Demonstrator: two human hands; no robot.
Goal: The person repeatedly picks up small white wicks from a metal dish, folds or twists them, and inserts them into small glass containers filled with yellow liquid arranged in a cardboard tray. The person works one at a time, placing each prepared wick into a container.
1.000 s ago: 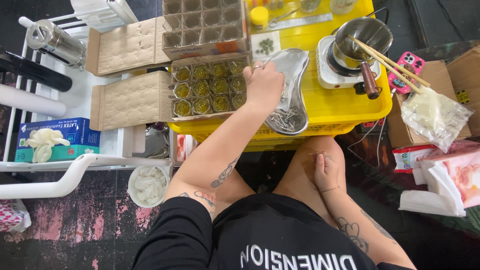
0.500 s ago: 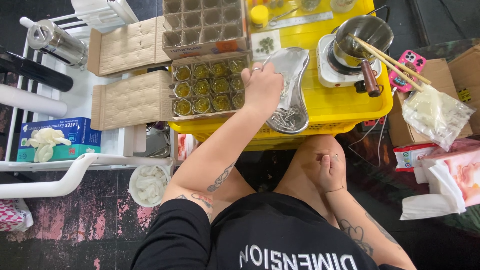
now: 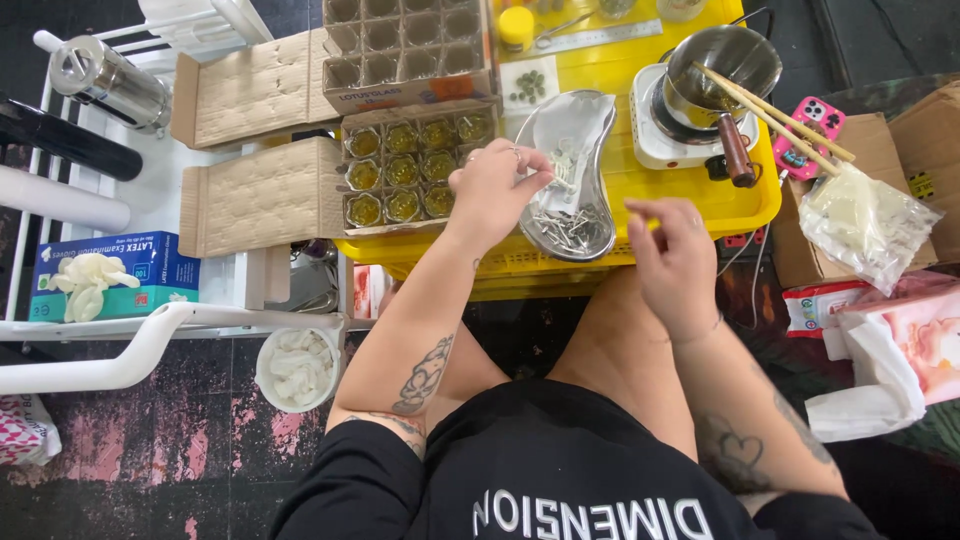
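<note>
Metal wick pieces (image 3: 572, 228) are heaped in a kidney-shaped steel tray (image 3: 590, 120) just below the left hand (image 3: 497, 188), whose fingers are pinched together on a few of them. The right hand (image 3: 672, 262), resting on the knee a second ago, has been raised beside the tray, fingers loosely apart and empty. Filled jars (image 3: 402, 172) are boxed left of the left hand.

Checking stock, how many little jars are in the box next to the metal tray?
9 jars show in the box, in a 3-by-3 grid left of the tray; the left hand may hide more.
</note>
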